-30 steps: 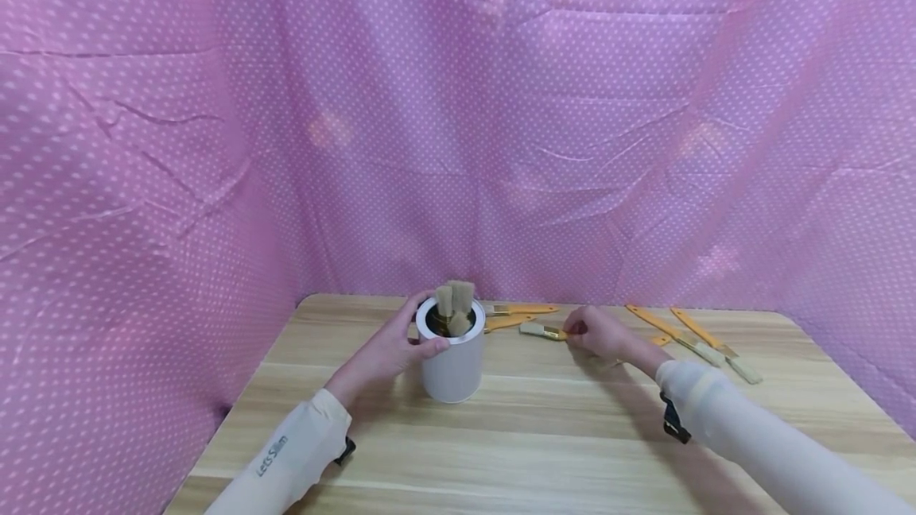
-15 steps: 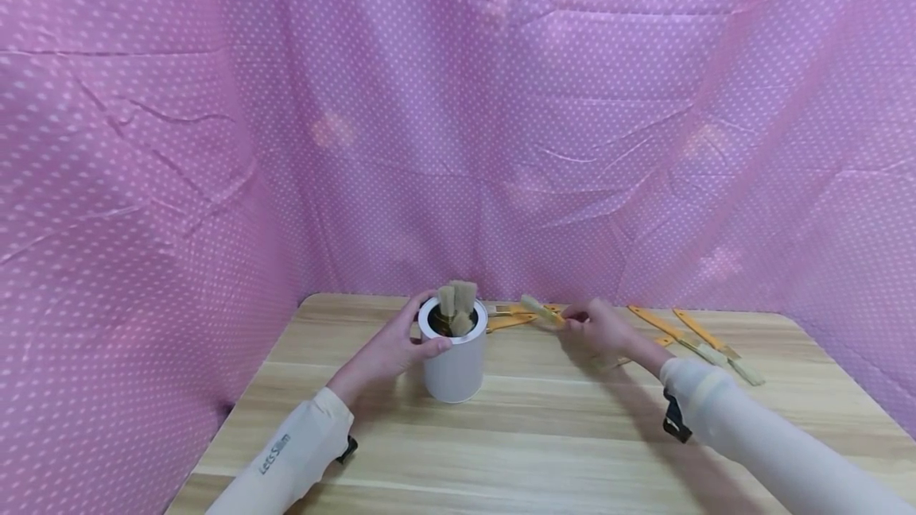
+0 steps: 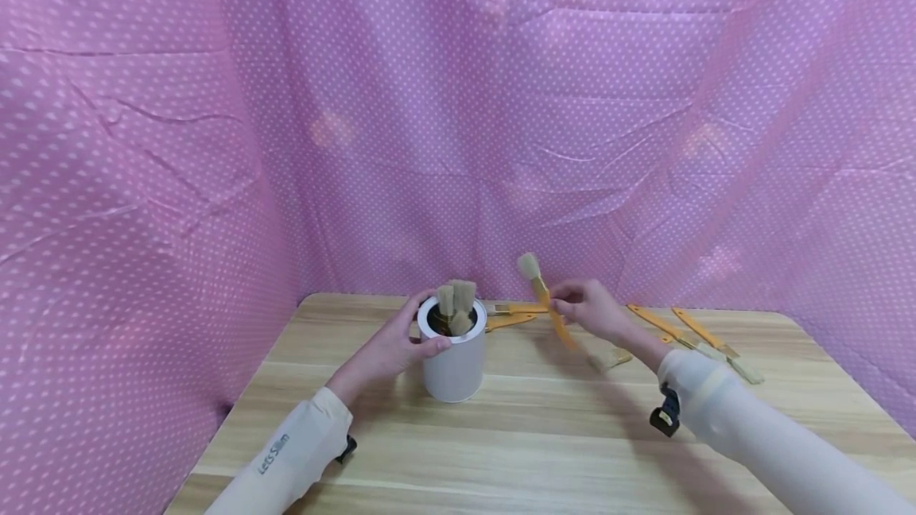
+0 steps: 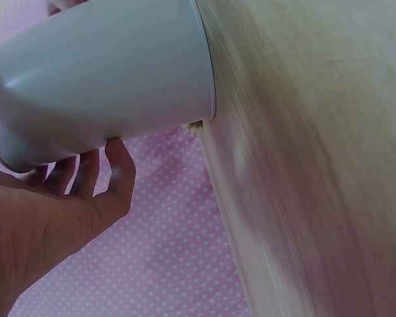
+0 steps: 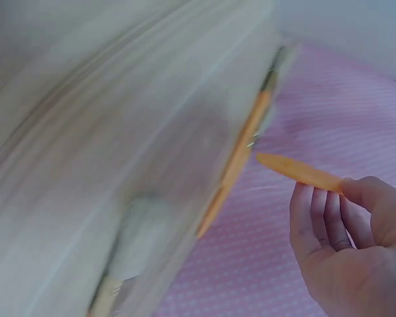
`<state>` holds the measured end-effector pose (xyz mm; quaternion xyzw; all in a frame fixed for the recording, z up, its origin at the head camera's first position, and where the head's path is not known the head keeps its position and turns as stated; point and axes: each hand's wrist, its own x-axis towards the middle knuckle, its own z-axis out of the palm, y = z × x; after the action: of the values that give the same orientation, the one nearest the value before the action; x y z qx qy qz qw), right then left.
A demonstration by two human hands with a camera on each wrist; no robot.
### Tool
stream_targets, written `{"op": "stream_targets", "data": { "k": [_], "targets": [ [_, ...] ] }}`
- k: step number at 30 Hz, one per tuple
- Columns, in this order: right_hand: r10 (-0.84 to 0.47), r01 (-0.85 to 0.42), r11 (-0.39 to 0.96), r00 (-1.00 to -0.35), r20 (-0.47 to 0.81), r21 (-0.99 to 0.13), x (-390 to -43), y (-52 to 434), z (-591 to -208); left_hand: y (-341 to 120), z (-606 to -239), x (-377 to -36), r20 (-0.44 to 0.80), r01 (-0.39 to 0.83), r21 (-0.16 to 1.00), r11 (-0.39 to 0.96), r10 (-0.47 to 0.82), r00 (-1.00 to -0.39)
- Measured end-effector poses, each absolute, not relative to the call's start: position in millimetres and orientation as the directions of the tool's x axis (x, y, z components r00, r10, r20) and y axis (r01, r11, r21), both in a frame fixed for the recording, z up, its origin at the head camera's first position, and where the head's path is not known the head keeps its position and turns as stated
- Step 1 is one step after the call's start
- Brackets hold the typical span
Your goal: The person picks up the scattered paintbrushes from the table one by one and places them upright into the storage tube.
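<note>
A white cylindrical can (image 3: 454,358) stands on the wooden table (image 3: 529,435) with several brushes' bristle heads sticking out of its top. My left hand (image 3: 397,346) grips its left side; the left wrist view shows the fingers (image 4: 99,178) curled round the can (image 4: 105,72). My right hand (image 3: 591,313) holds an orange-handled paintbrush (image 3: 542,298) in the air just right of the can, bristles up and handle slanting down. The right wrist view shows the orange handle (image 5: 300,173) pinched in that hand (image 5: 346,238).
More orange-handled brushes lie on the table: two behind the can (image 3: 517,312), two at the far right (image 3: 704,342), and one (image 3: 611,358) under my right forearm. Pink dotted cloth (image 3: 458,118) walls in the table on three sides.
My right hand picked a brush up off the table and raised it, turning its bristles upward. The left hand and the can stayed put.
</note>
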<state>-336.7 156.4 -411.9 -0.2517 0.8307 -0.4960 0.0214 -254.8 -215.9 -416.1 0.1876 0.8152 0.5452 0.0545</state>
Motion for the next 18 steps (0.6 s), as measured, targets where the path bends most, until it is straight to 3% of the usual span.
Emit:
{"op": "stream_targets", "data": {
  "k": [8, 18],
  "targets": [
    [-0.423, -0.313, 0.232, -0.885, 0.194, -0.921, -319.1, 133.8, -380.2, -215.5, -414.4, -252.5, 0.108, 0.24, 0.907, 0.346, 0.361, -0.926],
    [-0.341, -0.291, 0.005, -0.9, 0.272, -0.957, -290.6, 102.0, -339.0, -217.5, -415.2, -251.2, 0.123, 0.257, 0.907, 0.332, 0.377, -0.918]
  ]
}}
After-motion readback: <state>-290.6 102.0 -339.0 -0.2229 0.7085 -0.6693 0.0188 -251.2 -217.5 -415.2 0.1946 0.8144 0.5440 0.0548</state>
